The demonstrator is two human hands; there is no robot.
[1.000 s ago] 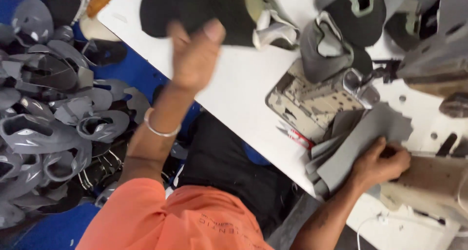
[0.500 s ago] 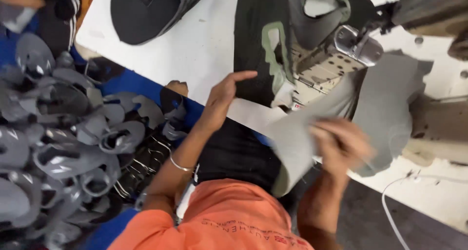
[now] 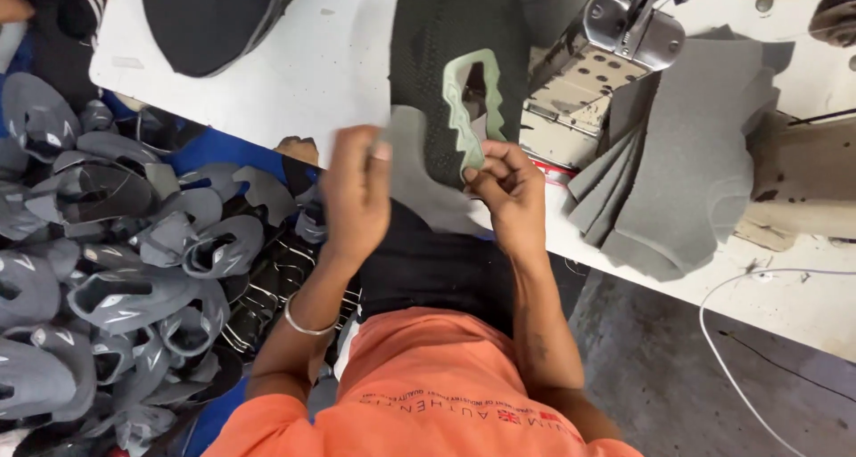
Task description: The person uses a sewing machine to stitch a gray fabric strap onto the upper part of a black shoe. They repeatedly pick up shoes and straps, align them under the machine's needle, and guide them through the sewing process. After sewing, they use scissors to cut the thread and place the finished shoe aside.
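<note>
A black knit shoe upper (image 3: 437, 56) with a pale green collar trim (image 3: 464, 109) lies on the white table (image 3: 339, 65), reaching to its near edge. My right hand (image 3: 504, 185) pinches the lower end of the green trim. My left hand (image 3: 357, 189), with a metal bangle on its wrist, grips a grey foam piece (image 3: 412, 185) that lies against the upper's near left side. Both hands meet at the table's edge, above my black lap and orange shirt.
A fanned stack of grey foam pieces (image 3: 687, 172) lies right of a sewing machine's perforated plate (image 3: 575, 91) and metal presser part (image 3: 633, 20). Another black upper (image 3: 214, 11) sits far left on the table. Several grey shoe uppers (image 3: 107, 270) are heaped at left. A white cable (image 3: 758, 283) runs right.
My left hand drew the black upper toward the near edge. My right hand lifted a grey foam piece off the stack, and both hands have come together at the upper's collar.
</note>
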